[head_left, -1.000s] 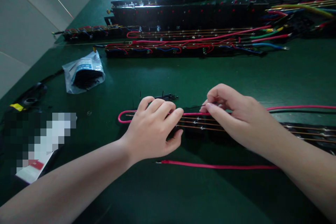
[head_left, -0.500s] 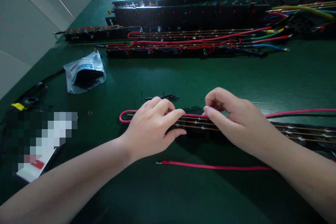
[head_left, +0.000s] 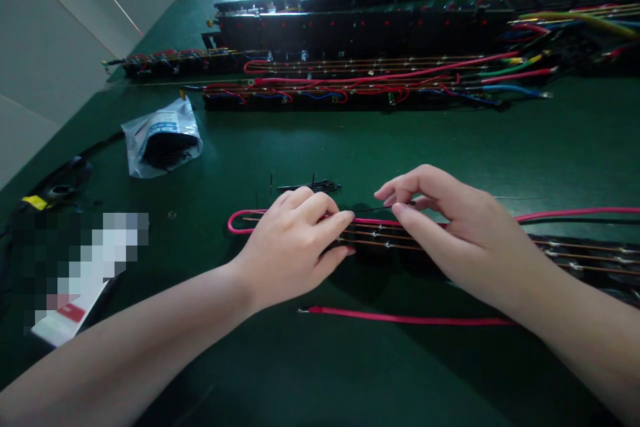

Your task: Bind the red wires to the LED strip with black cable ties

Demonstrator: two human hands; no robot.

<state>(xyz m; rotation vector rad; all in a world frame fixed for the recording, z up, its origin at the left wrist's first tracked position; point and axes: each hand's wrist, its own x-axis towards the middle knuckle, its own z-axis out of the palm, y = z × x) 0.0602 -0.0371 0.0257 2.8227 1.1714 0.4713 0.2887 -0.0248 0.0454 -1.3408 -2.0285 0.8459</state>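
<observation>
My left hand (head_left: pixel 300 237) is closed over a long black strip with copper-coloured rods (head_left: pixel 385 236). Its thumb and fingers press around the strip and the red cable (head_left: pixel 241 221) that loops along its far edge. From near the left fingertips a thin black cable tie (head_left: pixel 371 209) runs right to my right hand (head_left: pixel 440 210). That hand holds the tie loosely by the thumb, with the index finger stretched out above it. A small pile of black cable ties (head_left: pixel 320 185) lies just behind my left hand. The part of the strip under my palm is hidden.
A clear plastic bag of black ties (head_left: pixel 170 143) lies at the left. Nearer me is a loose red cable end (head_left: pixel 400 319). Several wired black assemblies (head_left: pixel 350 93) stretch across the back of the green table (head_left: pixel 280 373). A pixelated white item (head_left: pixel 100 273) sits front left.
My right hand has shifted slightly to the right, and its fingers have loosened and spread from the earlier pinch. The left hand stays almost where it was.
</observation>
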